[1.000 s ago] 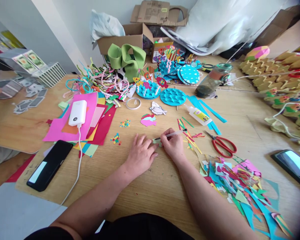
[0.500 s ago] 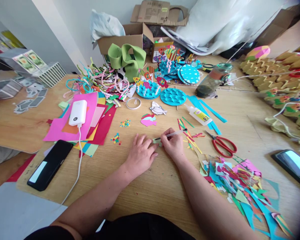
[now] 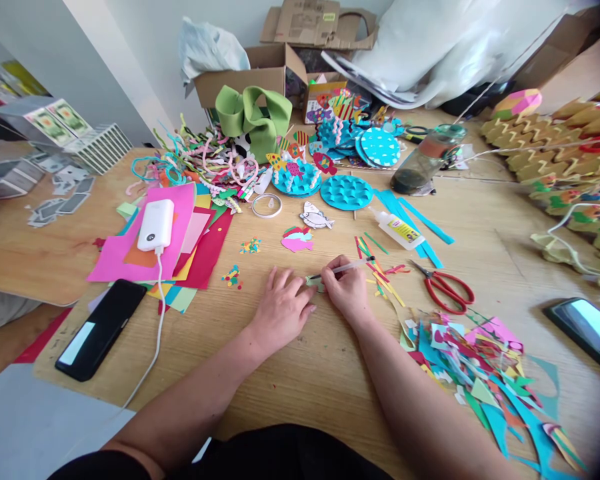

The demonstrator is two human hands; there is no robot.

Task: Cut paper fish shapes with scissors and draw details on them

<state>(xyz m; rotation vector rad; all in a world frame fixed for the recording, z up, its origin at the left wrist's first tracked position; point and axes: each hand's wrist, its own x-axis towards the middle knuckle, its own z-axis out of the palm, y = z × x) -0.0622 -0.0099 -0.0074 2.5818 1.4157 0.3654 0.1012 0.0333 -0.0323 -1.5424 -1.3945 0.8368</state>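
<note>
My right hand (image 3: 347, 291) is closed around a slim pen (image 3: 353, 265) with a clear barrel and a dark tip. The tip meets a small pale green paper piece (image 3: 316, 284) lying on the table. My left hand (image 3: 283, 307) rests flat with its fingers spread, and its fingertips touch the paper's left side. Part of the paper is hidden by my fingers. Beyond my hands lie pink and red fish cutouts (image 3: 297, 241) and a white paper fish with drawn lines (image 3: 317, 216). Small piles of coloured paper dots (image 3: 232, 277) sit left of my left hand.
Red-handled scissors (image 3: 445, 291), a glue bottle (image 3: 399, 230) and paper scraps (image 3: 485, 367) lie to the right. On the left are coloured sheets (image 3: 115, 257), a white power bank (image 3: 156, 223) and a black phone (image 3: 100, 330). Blue discs (image 3: 347, 193) and a jar (image 3: 427, 160) stand farther back.
</note>
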